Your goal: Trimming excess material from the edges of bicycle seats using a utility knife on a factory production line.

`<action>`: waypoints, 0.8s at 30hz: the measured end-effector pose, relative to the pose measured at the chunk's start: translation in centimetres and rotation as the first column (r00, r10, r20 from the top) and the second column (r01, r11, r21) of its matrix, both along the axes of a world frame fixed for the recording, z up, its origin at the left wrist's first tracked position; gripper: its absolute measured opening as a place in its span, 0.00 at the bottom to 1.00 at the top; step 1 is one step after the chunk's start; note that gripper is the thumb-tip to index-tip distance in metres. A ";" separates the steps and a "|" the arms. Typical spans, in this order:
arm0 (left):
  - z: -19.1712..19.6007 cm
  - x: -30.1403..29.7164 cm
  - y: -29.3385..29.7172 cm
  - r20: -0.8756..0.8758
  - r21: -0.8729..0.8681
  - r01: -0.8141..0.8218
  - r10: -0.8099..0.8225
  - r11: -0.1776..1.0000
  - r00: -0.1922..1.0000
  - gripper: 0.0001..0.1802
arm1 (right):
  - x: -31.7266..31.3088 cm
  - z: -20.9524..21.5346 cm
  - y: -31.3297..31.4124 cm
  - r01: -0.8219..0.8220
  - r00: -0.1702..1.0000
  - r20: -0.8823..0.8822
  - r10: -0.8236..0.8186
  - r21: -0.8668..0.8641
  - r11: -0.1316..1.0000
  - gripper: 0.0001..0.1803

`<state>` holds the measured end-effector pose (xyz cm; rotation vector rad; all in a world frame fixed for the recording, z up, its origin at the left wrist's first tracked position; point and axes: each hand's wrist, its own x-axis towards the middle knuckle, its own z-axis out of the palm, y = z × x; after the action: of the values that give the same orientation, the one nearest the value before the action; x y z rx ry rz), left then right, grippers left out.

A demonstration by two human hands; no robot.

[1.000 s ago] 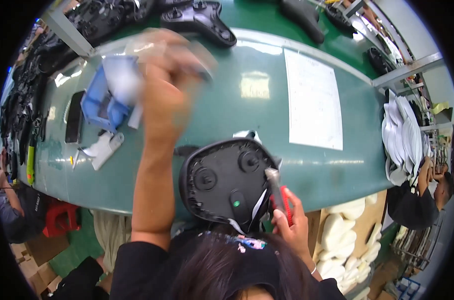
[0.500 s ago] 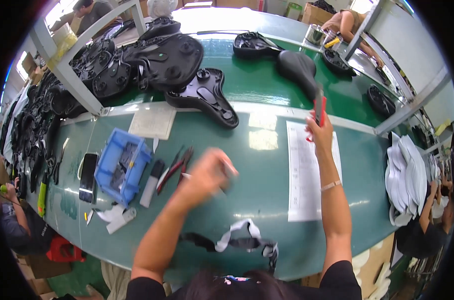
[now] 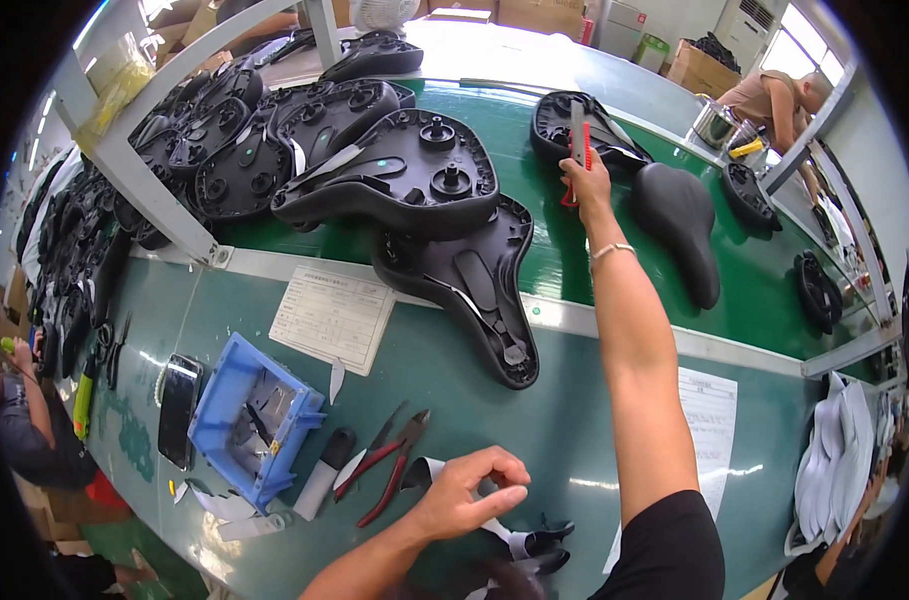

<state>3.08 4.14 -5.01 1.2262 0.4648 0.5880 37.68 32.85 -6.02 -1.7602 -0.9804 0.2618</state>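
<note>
My right hand (image 3: pixel 590 182) is stretched far forward, its fingers wrapped round a red-handled tool (image 3: pixel 577 138) with a flat grey end. The tool is held upright in front of an upturned black saddle (image 3: pixel 548 112), overlapping it in view; I cannot tell whether they touch. My left hand (image 3: pixel 469 492) hovers low over the near table, fingers loosely curled, thumb and forefinger apart and nothing visible between them. Black-and-white strips (image 3: pixel 519 543) lie beneath and beside it. Left of that hand are red-handled cutting pliers (image 3: pixel 402 455) and a grey-handled blade tool (image 3: pixel 326 472).
Upturned black saddles (image 3: pixel 414 165) pile up at the left and centre, one (image 3: pixel 474 290) overhanging the near table. Another saddle (image 3: pixel 674 225) lies smooth side up. A blue bin (image 3: pixel 224 455), a phone (image 3: pixel 181 410) and printed sheets (image 3: pixel 334 315) lie nearer. A metal post (image 3: pixel 149 165) stands left.
My right hand has moved forward and left with the red-handled tool, onto the far green surface. My left hand has come down nearer the strips. The view has shifted.
</note>
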 end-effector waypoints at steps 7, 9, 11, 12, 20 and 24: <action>-1.2 0.6 -0.6 0.212 -0.017 -0.279 0.276 0.960 0.938 0.35 | -9.4 5.8 -25.8 -0.360 0.816 -0.393 0.424 0.229 0.904 0.20; -1.2 0.8 -0.7 0.276 -0.157 -0.365 0.395 0.918 0.876 0.46 | -13.0 6.0 -34.2 -0.379 0.885 -0.274 0.378 0.051 0.924 0.19; 0.5 0.5 -1.7 0.294 -0.300 -0.331 0.417 0.895 0.860 0.40 | -16.2 6.4 -40.7 -0.494 0.869 -0.024 0.494 -0.086 0.865 0.20; 2.1 0.5 -2.7 0.248 -0.342 -0.327 0.420 0.881 0.873 0.38 | -17.4 6.7 -43.6 -0.573 0.785 0.164 0.597 -0.175 0.801 0.20; 3.8 -9.1 -2.6 -0.390 -0.056 -0.069 0.041 0.996 0.920 0.23 | -21.7 6.3 -57.8 -0.068 0.982 -0.185 0.034 -0.184 0.981 0.20; 8.0 -6.9 -5.4 -0.335 0.887 0.081 0.511 0.455 0.792 0.19 | -22.7 5.7 -58.5 -0.171 0.842 -0.540 -0.006 -0.278 0.945 0.21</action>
<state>-3.83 -1.25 2.99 2.4327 0.9148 0.7165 14.93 -25.64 -0.36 -1.7790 -0.6224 0.9638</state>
